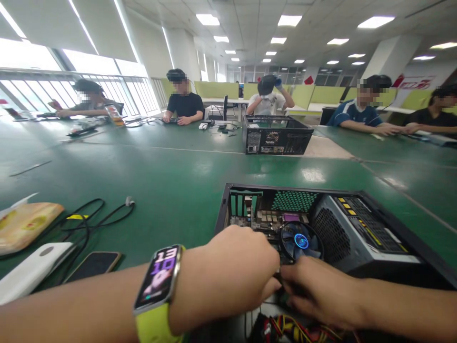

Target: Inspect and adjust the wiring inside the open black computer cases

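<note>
An open black computer case lies on its side in front of me. Inside it sit a motherboard, a round CPU fan with a blue hub, and a power supply on the right. My left hand, with a watch on its wrist, reaches in just left of the fan, fingers curled and mostly hidden. Close against it, my right hand bends its fingers below the fan. Whatever lies between the fingertips is hidden. Bundled red, yellow and black cables lie nearest me in the case.
On the left are a tissue pack, a white power bank, a phone and a black cable. Another computer case stands across the green table. Several people sit around its far side.
</note>
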The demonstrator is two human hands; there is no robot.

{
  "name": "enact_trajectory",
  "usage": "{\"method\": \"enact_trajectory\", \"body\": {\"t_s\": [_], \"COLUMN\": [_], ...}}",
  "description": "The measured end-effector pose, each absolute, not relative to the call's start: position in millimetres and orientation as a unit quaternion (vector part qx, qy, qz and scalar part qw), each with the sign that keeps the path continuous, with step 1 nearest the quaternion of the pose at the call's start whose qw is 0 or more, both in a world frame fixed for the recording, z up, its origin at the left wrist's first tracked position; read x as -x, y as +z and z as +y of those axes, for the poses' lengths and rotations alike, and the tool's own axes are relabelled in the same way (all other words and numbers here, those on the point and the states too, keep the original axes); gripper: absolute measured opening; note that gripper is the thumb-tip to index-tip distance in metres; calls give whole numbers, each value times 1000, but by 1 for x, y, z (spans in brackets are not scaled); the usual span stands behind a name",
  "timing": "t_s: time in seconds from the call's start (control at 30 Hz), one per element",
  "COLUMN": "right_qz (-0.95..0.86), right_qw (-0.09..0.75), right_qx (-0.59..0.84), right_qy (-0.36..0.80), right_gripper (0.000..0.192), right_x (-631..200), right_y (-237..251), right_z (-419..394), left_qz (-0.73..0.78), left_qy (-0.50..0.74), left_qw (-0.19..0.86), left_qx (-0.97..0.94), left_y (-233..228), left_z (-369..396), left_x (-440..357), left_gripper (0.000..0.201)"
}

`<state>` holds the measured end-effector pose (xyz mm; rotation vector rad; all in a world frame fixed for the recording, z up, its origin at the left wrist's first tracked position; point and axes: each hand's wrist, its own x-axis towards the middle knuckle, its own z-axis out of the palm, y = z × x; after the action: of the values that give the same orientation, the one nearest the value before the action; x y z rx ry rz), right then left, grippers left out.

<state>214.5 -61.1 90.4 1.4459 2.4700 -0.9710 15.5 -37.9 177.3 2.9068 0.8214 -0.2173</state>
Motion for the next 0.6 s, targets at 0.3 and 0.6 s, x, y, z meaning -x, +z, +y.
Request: {"method": "enact_trajectory", "body": {"t_s": [0.3,0.6], "right_qz": [728,771], "right_qw": [-187,-67], "right_qx": [-474,-461], "right_qy": [-459,-434], "right_gripper": [27,16], "right_x": [-221,-231], "right_y": [114,114], "right_z": [-37,-39], "left_qz": [295,275], "left_qy": [-49,-28], "left_qw": [64,10], "left_qx": [-952,-961], "left_y": [163,151], "left_z": [-22,-21], "left_x": [-54,-54], "left_gripper": [23,16]}}
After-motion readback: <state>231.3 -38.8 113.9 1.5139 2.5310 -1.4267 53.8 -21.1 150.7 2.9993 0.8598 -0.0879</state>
